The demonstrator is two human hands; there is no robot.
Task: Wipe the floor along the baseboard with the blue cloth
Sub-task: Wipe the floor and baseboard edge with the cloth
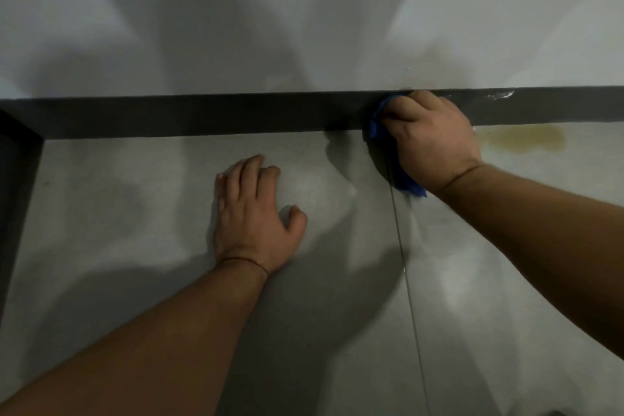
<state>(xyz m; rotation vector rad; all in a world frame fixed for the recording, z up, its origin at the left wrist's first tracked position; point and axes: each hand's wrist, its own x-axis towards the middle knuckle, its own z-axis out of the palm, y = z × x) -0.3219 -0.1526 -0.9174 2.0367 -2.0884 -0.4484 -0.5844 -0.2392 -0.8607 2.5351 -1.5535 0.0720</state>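
A dark grey baseboard (202,116) runs across the view where the white wall meets the pale grey floor (135,213). My right hand (429,138) grips the blue cloth (403,179) and holds it against the baseboard and the floor just below it. Most of the cloth is hidden under the hand; blue edges show at its left and below the wrist. My left hand (253,216) rests flat on the floor, fingers spread, well to the left of the cloth.
A yellowish stain (526,142) lies on the floor right of my right hand, against the baseboard. White marks (503,95) sit on the baseboard's top edge. A thin floor joint (405,263) runs toward me. A dark vertical panel (17,196) stands at the left.
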